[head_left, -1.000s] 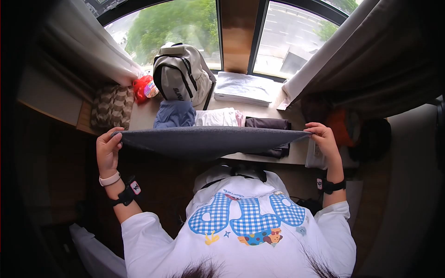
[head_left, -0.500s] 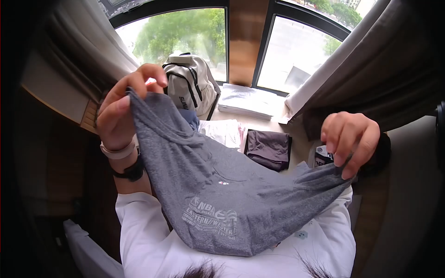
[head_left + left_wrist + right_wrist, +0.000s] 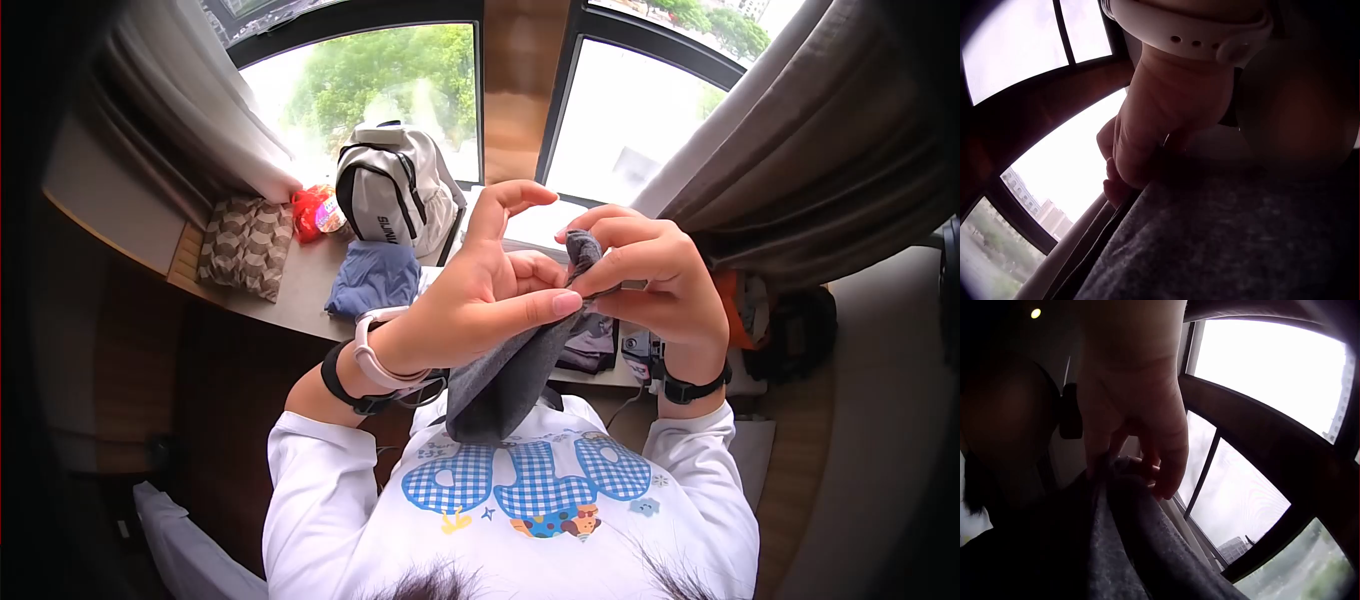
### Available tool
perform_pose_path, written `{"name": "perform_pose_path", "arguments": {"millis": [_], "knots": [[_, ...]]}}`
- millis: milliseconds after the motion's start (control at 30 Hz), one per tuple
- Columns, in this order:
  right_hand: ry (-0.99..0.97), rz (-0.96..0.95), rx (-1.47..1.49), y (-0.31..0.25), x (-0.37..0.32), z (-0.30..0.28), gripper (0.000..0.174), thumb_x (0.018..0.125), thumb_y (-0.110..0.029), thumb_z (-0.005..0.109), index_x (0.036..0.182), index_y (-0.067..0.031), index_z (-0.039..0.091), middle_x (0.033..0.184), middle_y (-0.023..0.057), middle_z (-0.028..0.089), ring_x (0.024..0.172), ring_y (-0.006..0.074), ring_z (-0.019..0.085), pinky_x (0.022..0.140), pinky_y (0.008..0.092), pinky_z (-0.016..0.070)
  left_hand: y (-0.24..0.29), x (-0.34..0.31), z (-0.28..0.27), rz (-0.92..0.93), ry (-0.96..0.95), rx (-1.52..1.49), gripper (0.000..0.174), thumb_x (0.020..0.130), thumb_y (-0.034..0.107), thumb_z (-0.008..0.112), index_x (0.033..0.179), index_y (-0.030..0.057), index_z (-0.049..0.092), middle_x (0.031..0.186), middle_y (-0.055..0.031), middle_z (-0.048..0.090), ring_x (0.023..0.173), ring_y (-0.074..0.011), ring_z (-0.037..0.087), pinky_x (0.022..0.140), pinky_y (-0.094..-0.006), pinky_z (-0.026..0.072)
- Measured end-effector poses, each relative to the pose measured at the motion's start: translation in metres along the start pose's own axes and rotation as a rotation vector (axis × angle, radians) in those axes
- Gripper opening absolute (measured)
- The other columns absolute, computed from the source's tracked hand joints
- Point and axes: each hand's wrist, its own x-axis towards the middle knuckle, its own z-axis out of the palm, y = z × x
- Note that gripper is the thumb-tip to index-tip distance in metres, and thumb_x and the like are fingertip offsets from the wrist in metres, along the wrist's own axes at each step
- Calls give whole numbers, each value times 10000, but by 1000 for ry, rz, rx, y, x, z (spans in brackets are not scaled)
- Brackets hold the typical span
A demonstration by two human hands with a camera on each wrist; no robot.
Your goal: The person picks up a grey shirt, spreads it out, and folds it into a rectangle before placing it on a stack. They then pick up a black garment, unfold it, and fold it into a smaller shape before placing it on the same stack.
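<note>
The grey shirt point(image 3: 505, 385) hangs folded together in front of the person's chest, its bunched upper edge between both hands. The right hand point(image 3: 665, 275) pinches that edge with thumb and fingers. At its left side the left hand point(image 3: 480, 300) holds the cloth between thumb and curled fingers, the index finger raised. In the left wrist view the fingers of the left hand point(image 3: 1160, 119) meet at the edge of the shirt point(image 3: 1210, 237). The right wrist view shows the right hand point(image 3: 1141, 419) above two hanging layers of the shirt point(image 3: 1160, 544).
On the ledge point(image 3: 300, 300) by the window stand a light backpack point(image 3: 385, 195), a folded blue garment point(image 3: 375, 280), a red bag point(image 3: 308, 215) and a patterned cushion point(image 3: 245, 245). Dark folded clothing point(image 3: 590, 345) lies partly behind the hands. An orange item point(image 3: 745, 305) is at the right.
Both hands have come together from wide apart, after rising toward the camera. The shirt, earlier spread between them with its print showing, now hangs doubled and narrow.
</note>
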Motion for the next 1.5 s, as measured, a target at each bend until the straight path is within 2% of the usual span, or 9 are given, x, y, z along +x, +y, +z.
{"name": "perform_pose_path", "arguments": {"millis": [67,133,367,600,767,1033,1200,1333,1500], "knots": [[111,119,42,2,-10,-5,237,570,54,697,789,-32,671,673,19,503,696,167,507,606,276,406,-7,-10,-9,232,44,421,449,728,224,682,1073,76,435,1134,-173,386,1082,-239,408,868,-387,372],[209,141,97,3,-15,-10,239,582,95,663,792,-18,674,685,15,501,626,101,450,531,217,340,-23,-24,-27,441,-21,811,486,626,371,751,985,109,555,1225,-196,358,1209,-348,297,961,-508,270],[377,185,225,3,-20,-14,156,665,116,612,798,37,638,849,63,487,777,109,528,663,183,431,-53,-53,-26,284,-318,1322,571,603,493,725,1088,221,594,1322,-199,216,1245,-391,225,1023,-545,121],[378,248,168,2,-35,-24,149,648,94,646,782,29,645,850,57,480,761,88,508,629,170,422,-77,-52,-13,254,-322,1589,427,633,419,713,1008,277,567,1342,-142,203,1245,-411,216,1004,-613,93],[413,254,158,2,-47,-29,141,651,79,656,781,24,656,806,62,511,734,87,517,609,170,428,-87,-52,-1,635,-211,1407,218,711,297,638,908,323,548,1299,-59,295,1252,-324,266,1050,-553,41],[433,365,187,-11,-67,-35,132,688,108,621,807,51,634,858,108,581,724,102,584,623,173,475,-89,-41,-18,494,-256,1590,189,607,234,659,776,188,587,1279,-106,383,1225,-366,304,1023,-591,39],[453,453,81,-14,-69,-38,93,708,86,624,796,60,613,808,98,601,727,106,589,648,186,482,-82,-22,-34,279,-282,1588,222,435,184,728,591,82,607,1140,-89,494,1208,-303,355,1000,-632,44],[482,540,-148,-11,-81,-50,73,721,45,640,784,51,602,754,79,605,705,88,577,641,188,470,-53,-1,-61,274,-238,1542,159,522,155,712,579,50,607,717,-32,604,826,-183,588,1017,-567,172],[481,574,213,11,-97,-69,77,778,6,607,813,54,557,801,76,601,715,73,558,651,185,453,-4,24,-67,256,-221,1426,127,581,157,715,644,76,639,663,-37,602,686,-178,589,1017,-498,229]]}}
